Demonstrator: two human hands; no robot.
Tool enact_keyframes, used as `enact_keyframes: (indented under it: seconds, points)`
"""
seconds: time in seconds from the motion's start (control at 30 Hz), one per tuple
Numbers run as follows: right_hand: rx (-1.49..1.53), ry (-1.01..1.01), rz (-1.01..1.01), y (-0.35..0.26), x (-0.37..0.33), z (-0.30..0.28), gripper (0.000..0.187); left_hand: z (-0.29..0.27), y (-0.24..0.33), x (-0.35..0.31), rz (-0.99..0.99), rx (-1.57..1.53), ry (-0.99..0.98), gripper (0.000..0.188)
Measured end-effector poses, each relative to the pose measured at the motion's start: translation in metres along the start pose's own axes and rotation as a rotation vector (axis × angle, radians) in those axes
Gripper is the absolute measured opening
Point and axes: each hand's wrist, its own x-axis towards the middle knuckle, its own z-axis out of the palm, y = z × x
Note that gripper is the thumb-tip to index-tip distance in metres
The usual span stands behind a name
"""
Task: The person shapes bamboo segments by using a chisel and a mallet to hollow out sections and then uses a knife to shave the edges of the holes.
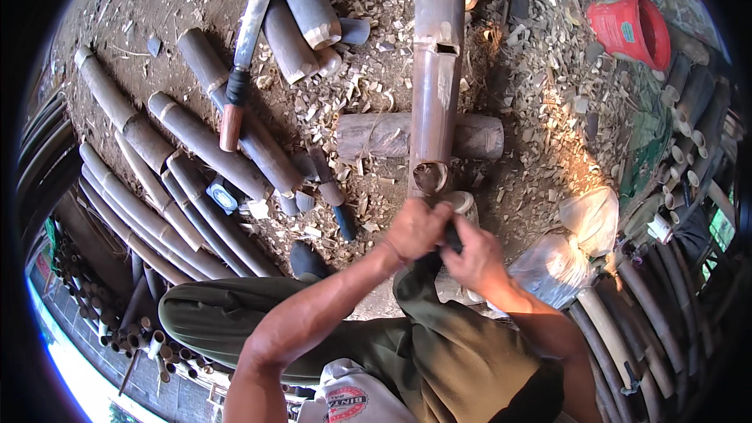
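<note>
A thick brown bamboo pole [435,102] runs away from me, its open near end raised on a short log [479,136]. A slot is cut in its upper side farther along. My left hand [419,229] is closed just below that near end; what its fingers hold is hidden. Close beside it on the right, my right hand [478,257] is wrapped round a black handle [453,238]. The rest of that handled tool cannot be made out. A pale round end of another piece [462,202] shows just beyond my hands.
At left lie several bamboo poles [207,141], with a wooden-handled machete [256,19] across them. A smaller knife [333,196] is nearer. Shavings [540,110] cover the ground. A red bucket [619,27] lies tipped far right; plastic bags [560,262] and more poles [650,305] stand nearer.
</note>
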Motion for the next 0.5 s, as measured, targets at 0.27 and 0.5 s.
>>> enact_keyframes:
  seconds: [0.27,0.5]
  points:
    - [-0.779,-0.357,-0.468,-0.066,0.074,-0.093,0.014,0.038,0.015,-0.003,0.026,-0.766,0.096,0.046]
    - [-1.151,-0.683,-0.535,-0.111,0.134,-0.080,0.010,0.022,0.004,0.003,0.009,-1.302,-0.194,0.053]
